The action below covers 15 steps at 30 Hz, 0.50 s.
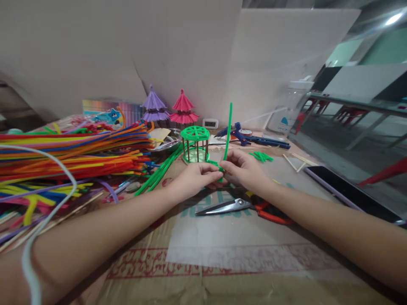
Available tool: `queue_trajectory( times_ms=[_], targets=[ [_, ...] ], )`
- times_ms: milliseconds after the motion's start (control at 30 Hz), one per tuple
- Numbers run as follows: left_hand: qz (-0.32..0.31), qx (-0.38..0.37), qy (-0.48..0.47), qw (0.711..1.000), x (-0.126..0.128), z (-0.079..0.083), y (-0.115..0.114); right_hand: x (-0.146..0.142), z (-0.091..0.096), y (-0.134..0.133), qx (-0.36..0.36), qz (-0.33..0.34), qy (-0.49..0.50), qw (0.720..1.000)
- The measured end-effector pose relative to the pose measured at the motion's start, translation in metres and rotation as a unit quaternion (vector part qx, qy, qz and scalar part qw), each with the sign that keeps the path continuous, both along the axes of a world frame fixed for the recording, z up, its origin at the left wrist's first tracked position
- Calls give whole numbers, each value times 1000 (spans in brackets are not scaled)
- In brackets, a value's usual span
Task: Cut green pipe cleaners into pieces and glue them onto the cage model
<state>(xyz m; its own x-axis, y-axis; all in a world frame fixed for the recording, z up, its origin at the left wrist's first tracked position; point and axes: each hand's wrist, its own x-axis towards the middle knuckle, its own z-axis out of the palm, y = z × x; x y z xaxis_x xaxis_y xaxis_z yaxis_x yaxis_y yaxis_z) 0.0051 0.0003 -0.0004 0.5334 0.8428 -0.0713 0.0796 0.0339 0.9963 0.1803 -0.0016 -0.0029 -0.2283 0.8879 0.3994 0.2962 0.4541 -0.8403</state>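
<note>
- A round cage-like frame with green rims, a spoked green top and thin brown posts (196, 133) stood upright just beyond the person's hands, nearest to the left one; neither hand gripped it.
- A slender green fuzzy-looking stem (228, 135) stood nearly vertical to the right of the cage and nearer the person, its tip higher than the cage's top. Its lower end was between the two hands.
- The right hand (243, 169), to the right of the cage and nearer the person, was closed, thumb and fingers pinching the stem low down.
- The left hand (203, 174), just in front of the cage, had its thumb and fingers drawn together at the stem's lower end, where some green showed; whether that was the same stem or another piece was too small to tell.
- Scissors with silver blades and orange-red handles (241, 203) lay in front of the cage, nearer the person than both hands.
- Short green cut pieces (261, 156) lay to the right of the cage, past the right hand.
- Long green stems (162, 167) lay just left of the cage.
- A purple tiered paper-like pagoda (153, 103) and a pinkish-red one (183, 103) stood behind the cage, towards its left.
- A dark blue glue gun with an orange trigger (237, 133) lay to the cage's right, slightly behind.
</note>
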Motion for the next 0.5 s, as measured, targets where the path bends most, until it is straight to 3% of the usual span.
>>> queue_trajectory(
  times_ms=[500],
  targets=[
    [-3, -4, -1, 1000, -1, 1, 1, 1, -2, 0, -8, 1, -13, 1000]
  ],
)
